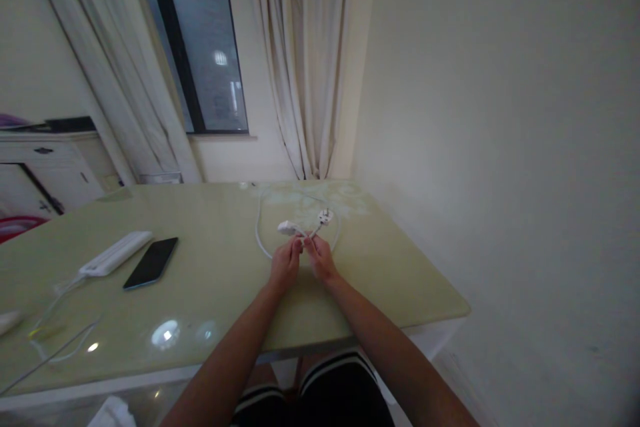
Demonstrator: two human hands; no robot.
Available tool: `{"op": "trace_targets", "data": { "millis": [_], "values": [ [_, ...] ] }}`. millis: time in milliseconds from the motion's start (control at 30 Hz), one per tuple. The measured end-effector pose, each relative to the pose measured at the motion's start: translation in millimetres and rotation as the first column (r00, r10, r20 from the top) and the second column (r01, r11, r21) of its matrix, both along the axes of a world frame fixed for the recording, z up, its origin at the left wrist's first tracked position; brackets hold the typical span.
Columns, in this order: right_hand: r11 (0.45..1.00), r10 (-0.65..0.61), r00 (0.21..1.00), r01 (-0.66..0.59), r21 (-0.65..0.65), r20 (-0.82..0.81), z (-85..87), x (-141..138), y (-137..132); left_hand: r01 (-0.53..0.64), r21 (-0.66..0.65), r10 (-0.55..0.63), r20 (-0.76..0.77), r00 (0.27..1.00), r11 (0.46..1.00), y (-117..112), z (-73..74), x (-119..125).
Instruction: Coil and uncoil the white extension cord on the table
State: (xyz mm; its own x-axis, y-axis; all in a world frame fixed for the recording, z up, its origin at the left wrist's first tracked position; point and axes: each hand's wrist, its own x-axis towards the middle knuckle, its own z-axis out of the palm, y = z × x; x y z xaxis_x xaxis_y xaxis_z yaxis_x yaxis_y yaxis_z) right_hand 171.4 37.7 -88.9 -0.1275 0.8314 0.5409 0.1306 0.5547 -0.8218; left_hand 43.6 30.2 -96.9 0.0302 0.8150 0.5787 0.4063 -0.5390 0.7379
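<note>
A white power cord (259,230) lies in a wide loop on the pale green table, and its two ends come together in my hands. My left hand (286,261) is closed on the cord just below a white connector (287,227) that points left. Close beside it, my right hand (321,256) pinches the cord under a white plug (325,216) whose pins face up and away. The two hands nearly touch, and the cord between the fingertips is partly hidden.
On the left of the table (215,213) lie a black phone (151,263) and a white power strip (117,253) with its own cord (55,303). A wall (500,147) rises along the right side. A window (205,40) and curtains (305,60) are behind.
</note>
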Motion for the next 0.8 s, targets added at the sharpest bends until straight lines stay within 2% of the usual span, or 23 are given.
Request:
{"op": "trace_targets", "data": {
  "millis": [100,233,300,400,500,600,700,800],
  "values": [
    [0.997,-0.031,0.999,0.033,0.065,-0.032,5.5,2,-4,-0.040,-0.019,0.041,0.027,0.999,0.999,2,1.2,-2],
    [0.982,0.052,0.994,-0.068,0.177,0.097,9.0,7,-8,0.048,-0.109,-0.025,0.206,0.978,0.993,4,6.4,-3],
    [0.986,0.097,0.988,-0.112,0.124,0.124,7.8,8,-8,0.113,-0.203,-0.053,0.280,0.959,0.973,3,10.7,-2],
    [0.987,0.155,0.988,-0.154,-0.039,0.026,3.2,6,-4,0.171,-0.288,-0.064,0.344,0.937,0.942,1,16.6,-1],
    [0.977,0.127,0.981,-0.149,-0.151,-0.146,-1.9,0,2,0.176,-0.273,-0.051,0.409,0.911,0.946,-1,19.2,0],
    [0.959,0.089,0.970,-0.145,-0.245,-0.227,-5.6,-6,6,0.223,-0.249,-0.094,0.444,0.891,0.942,-3,18.4,1],
    [0.952,0.057,0.974,-0.119,-0.283,-0.219,-7.5,-8,7,0.207,-0.223,-0.106,0.394,0.913,0.953,-5,16.0,1],
    [0.951,0.023,0.976,-0.088,-0.298,-0.216,-7.2,-5,9,0.153,-0.137,-0.113,0.261,0.959,0.979,-4,12.8,-2]
  ]
}}
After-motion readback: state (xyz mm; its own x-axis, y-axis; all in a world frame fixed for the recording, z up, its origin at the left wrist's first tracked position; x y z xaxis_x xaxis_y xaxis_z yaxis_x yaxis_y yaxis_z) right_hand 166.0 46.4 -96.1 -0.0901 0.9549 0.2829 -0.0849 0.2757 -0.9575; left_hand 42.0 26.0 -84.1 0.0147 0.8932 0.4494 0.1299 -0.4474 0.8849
